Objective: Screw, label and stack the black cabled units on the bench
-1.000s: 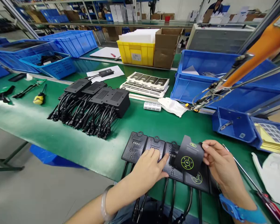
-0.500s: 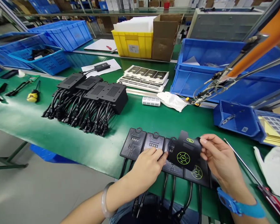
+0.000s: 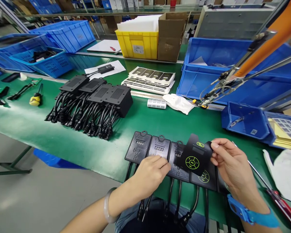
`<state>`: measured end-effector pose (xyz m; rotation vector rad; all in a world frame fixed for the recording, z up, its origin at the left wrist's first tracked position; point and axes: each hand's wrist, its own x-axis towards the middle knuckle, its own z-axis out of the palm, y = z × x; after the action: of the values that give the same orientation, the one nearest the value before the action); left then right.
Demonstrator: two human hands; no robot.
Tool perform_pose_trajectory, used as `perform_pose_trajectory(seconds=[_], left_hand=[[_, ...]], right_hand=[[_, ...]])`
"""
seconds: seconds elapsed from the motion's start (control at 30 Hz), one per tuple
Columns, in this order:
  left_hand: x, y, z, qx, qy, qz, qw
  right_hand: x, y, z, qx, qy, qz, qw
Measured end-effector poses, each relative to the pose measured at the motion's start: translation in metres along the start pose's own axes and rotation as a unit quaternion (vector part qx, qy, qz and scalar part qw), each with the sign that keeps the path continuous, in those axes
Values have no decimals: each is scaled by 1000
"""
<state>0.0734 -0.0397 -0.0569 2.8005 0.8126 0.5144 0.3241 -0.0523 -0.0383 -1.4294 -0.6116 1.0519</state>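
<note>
Shifted slightly rightward since the half-second-earlier frame: black overlay sheet (image 3: 195, 156), green-ringed, tilted in front of third unit (image 3: 178, 172) and fourth unit (image 3: 210, 184). Likely light, thin, flexible, perhaps slick; apparently prone to creasing, so best taken by opposite edges. At its two o'clock corner, right hand (image 3: 234, 169): thumb and fingertips pinching the sheet. At nine o'clock, left hand (image 3: 150, 174): drawn back slightly, fingers bunched over second unit (image 3: 159, 145); whether pinching anything, not discernible. At four o'clock: red-handled screwdriver (image 3: 280, 202). At eleven: printed sheets (image 3: 149, 77). At ten: stacked black boxes (image 3: 99, 94), cables attached.
</note>
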Motion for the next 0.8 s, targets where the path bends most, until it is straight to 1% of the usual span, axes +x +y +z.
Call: perform_pose_trajectory(seconds=[0.03, 0.07, 0.17, 0.23, 0.27, 0.33, 0.43, 0.53, 0.63, 0.8], left_hand=[[-4, 2, -7, -26, -18, 7, 999], [-9, 5, -16, -58, -48, 15, 997], [-23, 10, -41, -160, -165, 37, 973], [-29, 10, -52, -187, -200, 26, 961], [-31, 10, -54, -183, -203, 14, 962], [-34, 10, -52, -151, -182, -20, 972], [-36, 11, -37, -80, -112, -58, 989], [-39, 13, -20, -29, -67, -56, 996], [-41, 16, -12, -3, -59, -51, 997], [-42, 17, -10, 13, -68, -46, 997]], right_hand=[[0, 0, -1, -2, 0, 1, 1000], [0, 0, -1, -5, -1, 5, 1000], [-1, 3, 0, -19, -18, 16, 1000], [-2, 8, 3, -38, -44, 20, 998], [-2, 10, 6, -52, -60, 21, 997], [-4, 15, 10, -88, -88, 18, 992], [-5, 22, 15, -145, -111, 4, 983], [-5, 25, 16, -174, -111, -13, 978], [-4, 26, 15, -181, -102, -20, 978], [-4, 25, 14, -190, -94, -21, 977]])
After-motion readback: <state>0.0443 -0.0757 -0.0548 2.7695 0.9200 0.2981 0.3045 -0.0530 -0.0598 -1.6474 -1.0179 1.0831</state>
